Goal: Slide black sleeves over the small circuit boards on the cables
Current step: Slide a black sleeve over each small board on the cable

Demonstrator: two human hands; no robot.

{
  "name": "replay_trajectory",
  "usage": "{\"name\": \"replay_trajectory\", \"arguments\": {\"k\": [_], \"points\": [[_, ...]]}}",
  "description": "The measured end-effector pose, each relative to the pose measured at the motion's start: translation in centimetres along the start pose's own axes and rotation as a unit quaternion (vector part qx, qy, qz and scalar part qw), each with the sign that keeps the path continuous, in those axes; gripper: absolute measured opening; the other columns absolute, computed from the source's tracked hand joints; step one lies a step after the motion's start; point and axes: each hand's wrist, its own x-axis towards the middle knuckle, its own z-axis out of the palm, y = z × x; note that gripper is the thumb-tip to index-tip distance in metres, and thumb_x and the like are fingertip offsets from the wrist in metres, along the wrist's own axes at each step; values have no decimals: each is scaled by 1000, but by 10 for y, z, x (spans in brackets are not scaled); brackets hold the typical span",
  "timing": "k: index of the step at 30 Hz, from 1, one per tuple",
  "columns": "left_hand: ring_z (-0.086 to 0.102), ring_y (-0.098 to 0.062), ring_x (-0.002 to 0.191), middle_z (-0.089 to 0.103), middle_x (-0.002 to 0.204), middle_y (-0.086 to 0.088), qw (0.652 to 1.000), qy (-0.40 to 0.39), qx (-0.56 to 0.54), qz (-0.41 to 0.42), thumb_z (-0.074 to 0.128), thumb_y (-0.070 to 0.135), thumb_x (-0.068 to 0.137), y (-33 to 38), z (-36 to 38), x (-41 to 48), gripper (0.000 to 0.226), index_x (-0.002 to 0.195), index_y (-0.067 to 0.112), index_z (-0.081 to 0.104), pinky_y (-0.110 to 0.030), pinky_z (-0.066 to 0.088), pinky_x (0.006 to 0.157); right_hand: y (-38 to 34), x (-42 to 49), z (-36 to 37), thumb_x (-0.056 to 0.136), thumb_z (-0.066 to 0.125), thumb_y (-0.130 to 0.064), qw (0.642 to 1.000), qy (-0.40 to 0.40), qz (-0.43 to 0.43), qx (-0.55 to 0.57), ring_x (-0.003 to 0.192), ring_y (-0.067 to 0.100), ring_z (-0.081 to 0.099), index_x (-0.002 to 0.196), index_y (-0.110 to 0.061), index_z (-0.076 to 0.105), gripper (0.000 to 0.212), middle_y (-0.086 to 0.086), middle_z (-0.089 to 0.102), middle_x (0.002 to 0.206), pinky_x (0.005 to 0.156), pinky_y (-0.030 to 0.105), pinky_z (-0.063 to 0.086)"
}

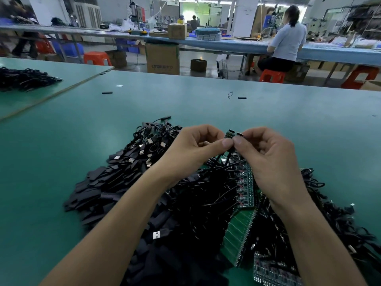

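One small circuit board [229,134] stands almost upright above the fingertips. Its long axis runs up and away from the person, leaning a little right, with the green face toward the camera. Its black cable [226,157] drops from the lower end into the heap beneath.

The left hand [198,147] pinches the board's lower end between thumb and forefinger, with the other fingers curled in. Just right of the board, one black sleeve [239,134] pokes up from the right hand [266,155], pinched the same way. Whether its mouth has met the board cannot be told. The two thumb tips touch below the board.

Both hands hang over the green table [288,124]. Under them lie a pile of flat sleeves [99,188] on the left, a tangle of USB cables [148,149] and at least three green board panels [245,182] on the right.

Farther off lie two loose sleeves, one left [107,92] and one right [241,98], the latter beside a wire loop [229,96]. A second cable heap [24,78] sits on the neighbouring table.
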Motion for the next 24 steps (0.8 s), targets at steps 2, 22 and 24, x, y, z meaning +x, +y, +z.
{"name": "replay_trajectory", "arguments": {"k": [2,22,24], "points": [[49,-1,58,61,67,15,1000,2,-8,6,73,29,85,-1,0,-2,10,77,27,70,-12,40,56,0,0,0,92,70,-18,999,-31,8,2,68,-4,63,83,-25,65,12,-17,69,71,68,12,51],[62,-9,61,67,74,6,923,182,-340,-9,62,32,88,7,-18,-5,11,79,28,66,-20,50,51,9,8,-11,100,59,-18,986,101,129,38,56,0,56,88,-22,58,12,-18,61,55,58,20,47],[49,-5,48,65,70,8,930,263,-254,37,58,30,97,17,-24,-10,15,83,30,63,-16,37,41,8,8,-15,100,59,-20,981,138,134,23,54,1,59,88,-23,56,13,-20,63,55,54,23,46]]}}
